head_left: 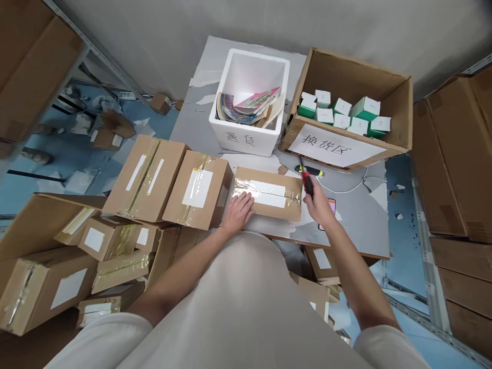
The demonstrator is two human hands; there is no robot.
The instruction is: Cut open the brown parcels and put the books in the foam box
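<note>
A taped cardboard box [269, 207] with white labels lies flat at the table's front edge. My left hand [239, 209] rests on its left end, fingers stretched out over the tape and label. Raised by the box's right end, my right hand [318, 203] is closed around a red and black box cutter [306, 182], its blade pointing away from me. Behind the cutter lies a yellow and black tool [313, 170], partly hidden. A phone [332, 206] with a lit screen sits partly under my right wrist.
At the back stand a white foam box [246, 141] with booklets and an open carton [397, 139] holding several green-and-white boxes. Two taped cartons [144, 174] [198, 189] stand left. A large carton [26, 215] of parcels is lower left. Stacked cartons [449, 169] line the right.
</note>
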